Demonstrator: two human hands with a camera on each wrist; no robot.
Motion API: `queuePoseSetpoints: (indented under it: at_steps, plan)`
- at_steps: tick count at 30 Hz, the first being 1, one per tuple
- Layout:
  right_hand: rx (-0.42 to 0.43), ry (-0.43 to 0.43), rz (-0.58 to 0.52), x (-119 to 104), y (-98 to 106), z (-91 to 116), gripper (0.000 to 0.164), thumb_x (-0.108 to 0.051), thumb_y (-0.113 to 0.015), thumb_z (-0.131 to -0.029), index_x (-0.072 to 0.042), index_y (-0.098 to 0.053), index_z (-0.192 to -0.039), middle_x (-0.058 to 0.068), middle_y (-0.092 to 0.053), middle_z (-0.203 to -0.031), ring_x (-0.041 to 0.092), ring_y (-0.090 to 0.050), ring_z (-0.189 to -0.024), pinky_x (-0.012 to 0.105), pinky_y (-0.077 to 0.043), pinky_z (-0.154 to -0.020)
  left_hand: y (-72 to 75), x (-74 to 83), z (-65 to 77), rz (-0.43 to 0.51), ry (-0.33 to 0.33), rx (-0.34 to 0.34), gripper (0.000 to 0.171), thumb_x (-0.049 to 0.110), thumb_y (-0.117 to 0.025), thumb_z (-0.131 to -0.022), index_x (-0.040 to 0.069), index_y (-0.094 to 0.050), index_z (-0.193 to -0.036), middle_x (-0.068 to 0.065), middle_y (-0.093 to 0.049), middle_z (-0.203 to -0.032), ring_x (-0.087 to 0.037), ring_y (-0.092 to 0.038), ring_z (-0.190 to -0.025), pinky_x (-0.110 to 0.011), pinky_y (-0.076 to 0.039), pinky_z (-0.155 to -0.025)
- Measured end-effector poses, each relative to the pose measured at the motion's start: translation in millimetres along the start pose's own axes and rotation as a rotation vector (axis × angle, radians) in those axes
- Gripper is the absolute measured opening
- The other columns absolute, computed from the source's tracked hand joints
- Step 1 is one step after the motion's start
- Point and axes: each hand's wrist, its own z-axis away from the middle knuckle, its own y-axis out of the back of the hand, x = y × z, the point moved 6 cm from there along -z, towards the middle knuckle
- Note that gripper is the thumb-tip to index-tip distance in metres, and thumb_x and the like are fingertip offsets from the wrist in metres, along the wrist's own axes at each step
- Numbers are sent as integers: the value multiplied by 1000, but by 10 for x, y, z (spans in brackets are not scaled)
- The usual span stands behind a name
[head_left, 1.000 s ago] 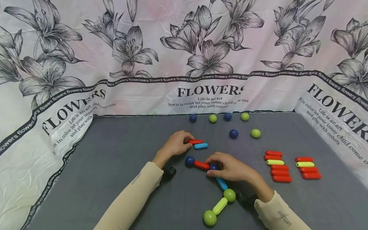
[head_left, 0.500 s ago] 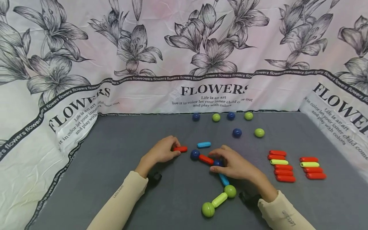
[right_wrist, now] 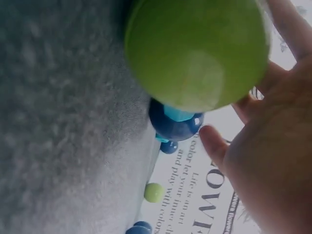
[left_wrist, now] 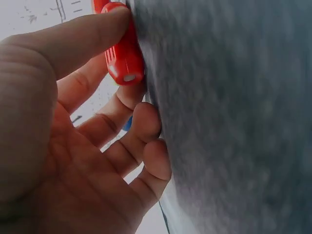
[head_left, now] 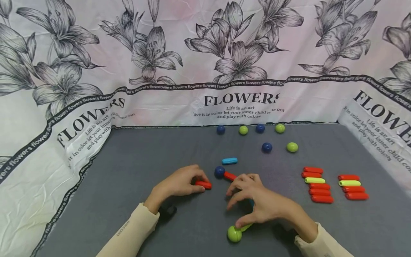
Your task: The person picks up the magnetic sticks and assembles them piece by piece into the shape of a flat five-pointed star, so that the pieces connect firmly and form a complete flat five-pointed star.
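Observation:
In the head view my left hand (head_left: 178,182) pinches a red plastic stick (head_left: 203,185) low over the table, thumb on one side. The left wrist view shows the stick's end (left_wrist: 126,63) between thumb and fingers. My right hand (head_left: 264,201) hovers with spread fingers over a chain of balls and sticks, hiding its middle. From the chain show a dark blue ball (head_left: 219,172), a red stick (head_left: 229,176), a yellow-green stick (head_left: 246,227) and a green ball (head_left: 234,234). Close to the right palm, a large green ball (right_wrist: 195,53) fills the right wrist view.
A loose light-blue stick (head_left: 229,161) lies behind the chain. Red and yellow-green sticks form two columns at right, one with a red stick (head_left: 322,199) nearest. Several blue and green balls, including a green one (head_left: 292,147), sit farther back. A floral cloth (head_left: 154,107) borders the table.
My left hand has drawn the red stick away from the light-blue one, leftward and nearer. The right hand has left the chain's middle blue ball and moved nearer, fingers spreading.

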Motion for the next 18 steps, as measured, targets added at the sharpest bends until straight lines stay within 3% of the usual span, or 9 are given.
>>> queuePoseSetpoints:
  at_steps: [5, 8, 13, 18]
  plan:
    - [-103, -55, -22, -26, -74, 79, 31, -59, -85, -72, -44, -74, -96, -10, -63, -122, 17, -46, -126, 70, -5, -107, -41, 67, -2, 21, -35, -9, 18, 33, -77, -91, 30, -74, -109, 11, -57, -90, -9, -51, -77, -25, -44, -71]
    - [-131, -85, -20, -5, -89, 99, 25, -56, -86, -73, -45, -73, -90, -12, -63, -123, 16, -46, -126, 75, -4, -107, -49, 97, -5, 51, -55, -14, 19, 31, -77, -92, 30, -75, -111, 11, -59, -91, -9, -51, -79, -25, -43, -71]
    - [-98, -83, -33, 12, -69, 93, 17, -48, -85, -77, -44, -73, -89, -14, -66, -118, 11, -49, -119, 76, -6, -107, -98, 148, -15, 116, -100, -59, 21, 29, -77, -91, 33, -75, -112, 12, -60, -92, -10, -50, -80, -23, -41, -71]
    - [-36, -80, -37, 59, -50, 98, 17, -43, -85, -80, -43, -73, -92, -14, -68, -112, 9, -51, -113, 76, -11, -106, -181, 231, -5, 137, -140, -122, 23, 28, -77, -91, 37, -75, -112, 18, -61, -97, -7, -50, -86, -24, -40, -80]
